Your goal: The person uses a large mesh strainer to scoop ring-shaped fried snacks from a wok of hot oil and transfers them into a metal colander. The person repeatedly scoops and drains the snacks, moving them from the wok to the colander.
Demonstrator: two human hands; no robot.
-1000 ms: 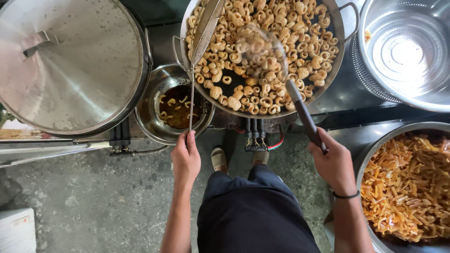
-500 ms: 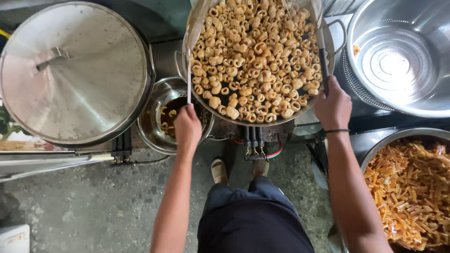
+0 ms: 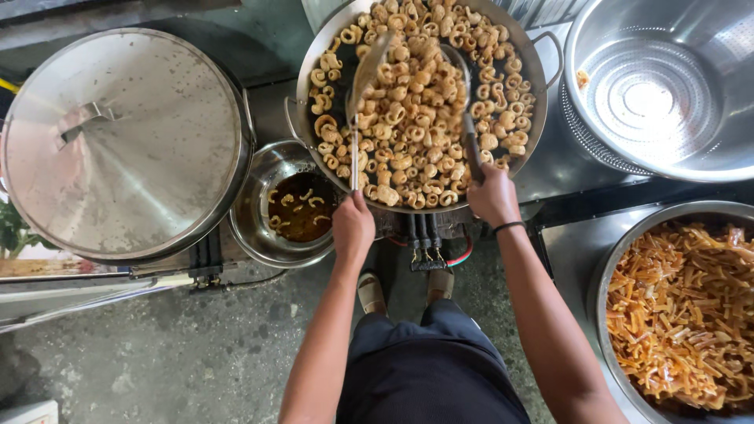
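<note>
Item: wok (image 3: 542, 118), wide and round, on a burner directly ahead of the person, loop handles at left and right. Contents: curled, puffed, pale-brown fried snacks (image 3: 416, 126) floating in dark oil, filling the pan nearly to the rim.

Item: spatula (image 3: 365, 71), long metal handle, blade lying among the snacks at the wok's left half. Held by the left hand (image 3: 353, 228), fingers closed around the handle end.

Item: skimmer (image 3: 459, 74), dark handle, head in the middle of the wok. Held by the right hand (image 3: 493, 196), fingers wrapped tight on the handle; a dark band sits on that wrist.

Item: small steel bowl (image 3: 263, 228), just left of the wok and below its rim, holding dark oil and a few curled pieces.

Item: large steel lid (image 3: 118, 141), far left, covering a big pot.

Item: perforated steel basin (image 3: 667, 86), upper right, apparently bare inside but for a scrap at its edge.

Item: steel tub of orange fried strips (image 3: 683, 314), lower right.

Risks, as judged: the wok is crowded, so a brisk stir could push snacks or hot oil over the near rim towards the hands and the feet below. Both hands sit close to the rim; a splash would reach them. A tilted skimmer could drip oil onto the burner.
</note>
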